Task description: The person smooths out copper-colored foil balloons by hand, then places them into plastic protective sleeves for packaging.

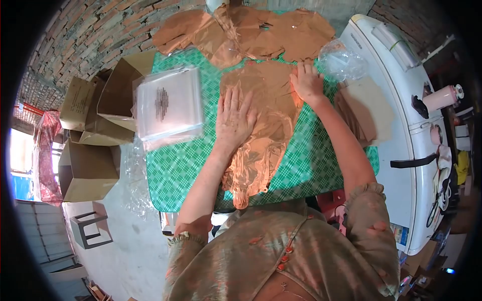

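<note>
A shiny copper-coloured foil balloon (pixel 268 120) lies flat on the table, its narrow crumpled end towards me. My left hand (pixel 234 120) rests on its left side, palm down with fingers stretched out. At its upper right edge lies my right hand (pixel 307 83), fingers extended over the foil border. More foil sheets of the same colour (pixel 251 32) spread across the far end of the table. Left of my left hand sits a stack of clear plastic bags (pixel 170 105) with dark printing on top.
A green checked cloth (pixel 321 165) covers the table. Crumpled clear plastic (pixel 344 60) lies at its right back corner. Open cardboard boxes (pixel 90 170) stand at the left, near a small grey stool (pixel 90 231). A white fridge-like appliance (pixel 396 185) lines the right side.
</note>
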